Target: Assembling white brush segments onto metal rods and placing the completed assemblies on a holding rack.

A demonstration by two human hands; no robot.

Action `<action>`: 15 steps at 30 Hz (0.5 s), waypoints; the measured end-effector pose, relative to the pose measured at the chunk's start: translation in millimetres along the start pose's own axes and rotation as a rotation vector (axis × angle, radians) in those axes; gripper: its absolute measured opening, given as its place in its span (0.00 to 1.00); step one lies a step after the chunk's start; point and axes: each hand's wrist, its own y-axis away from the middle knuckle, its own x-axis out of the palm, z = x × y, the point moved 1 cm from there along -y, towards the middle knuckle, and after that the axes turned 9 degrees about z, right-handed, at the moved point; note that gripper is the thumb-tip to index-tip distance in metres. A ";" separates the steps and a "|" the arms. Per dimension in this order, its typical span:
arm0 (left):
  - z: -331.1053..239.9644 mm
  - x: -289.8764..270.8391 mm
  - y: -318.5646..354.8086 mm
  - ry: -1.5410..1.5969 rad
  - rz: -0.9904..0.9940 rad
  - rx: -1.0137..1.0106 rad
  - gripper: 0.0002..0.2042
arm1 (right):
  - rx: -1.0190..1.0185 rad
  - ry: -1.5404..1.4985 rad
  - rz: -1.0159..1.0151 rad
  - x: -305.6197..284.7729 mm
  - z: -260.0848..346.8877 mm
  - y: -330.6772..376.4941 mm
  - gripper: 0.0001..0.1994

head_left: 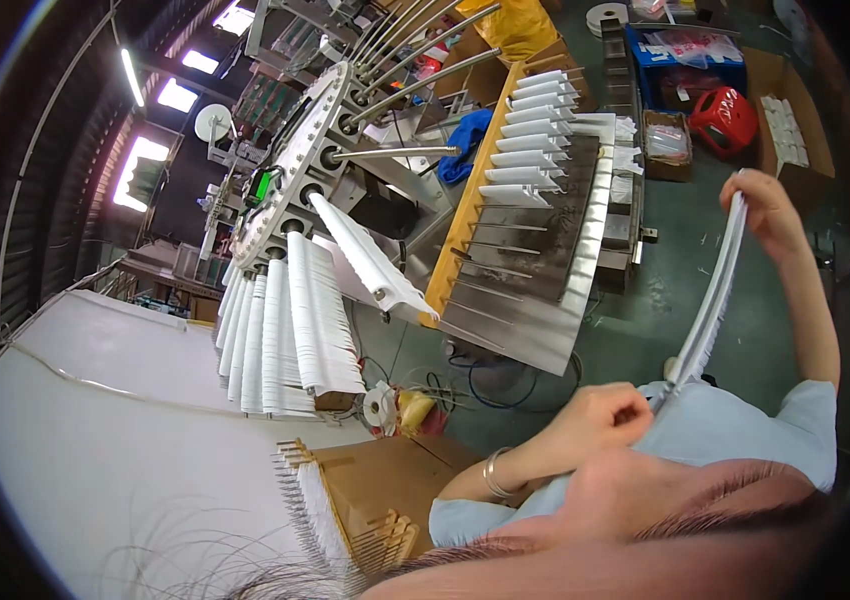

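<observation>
One white strip (714,305) slants at three o'clock, our right hand (769,208) pinching its top, left hand (603,418) curled below, grip unclear. At one o'clock, white pieces (532,130) fill some rods (511,225), not others.

Red plastic stool (724,122) sitting right beside an open cardboard box (817,105), blue crate (642,72) just behind! Up top, a bright yellow bag (510,28); over on the left, a fluorescent tube (132,78) glowing near bright windows (177,96).
</observation>
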 end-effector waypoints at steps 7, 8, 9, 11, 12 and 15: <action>9.1 -63.2 -8.0 0.228 -0.653 0.205 0.05 | -0.469 0.279 0.131 22.3 85.2 -10.5 0.09; 3.3 -69.2 -10.9 0.227 -0.739 0.291 0.05 | -0.458 0.281 0.144 21.7 92.7 -8.0 0.09; -2.3 -71.9 -13.4 0.238 -0.755 0.287 0.05 | -0.467 0.295 0.192 20.7 100.6 -5.7 0.09; -22.5 -78.3 -22.9 0.184 -0.856 0.482 0.06 | -0.508 0.353 0.247 15.7 124.3 7.6 0.09; -27.8 -81.8 -23.8 0.188 -0.868 0.487 0.06 | -0.508 0.356 0.260 14.4 128.1 8.7 0.09; -41.8 -92.7 -19.8 0.169 -0.963 0.607 0.06 | -0.486 0.326 0.481 18.5 129.7 27.5 0.06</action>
